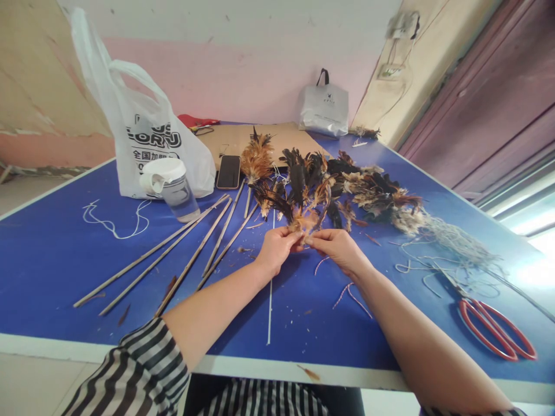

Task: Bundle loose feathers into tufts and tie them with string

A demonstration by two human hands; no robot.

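Observation:
Both hands meet over the middle of the blue table. My left hand [277,247] is closed, its fingers pinching the base of a small bunch of brown feathers [304,221]. Right beside it, my right hand [336,247] is closed too, thumb and forefinger pinched at the same feather base. Just beyond my fingers lie dark feathers [299,182] and an orange-brown feather bundle [257,159]. A longer heap of black and tan feathers [377,190] spreads to the right. Which feathers in the pile belong to the held bunch is hard to make out.
Several thin sticks [193,254] lie left of my hands, near a lidded plastic jug [173,193], a white plastic bag [151,133] and a phone [228,172]. Red-handled scissors [489,323] and tangled string [459,242] are on the right. Cardboard [208,141] and a silver bag [324,110] stand behind.

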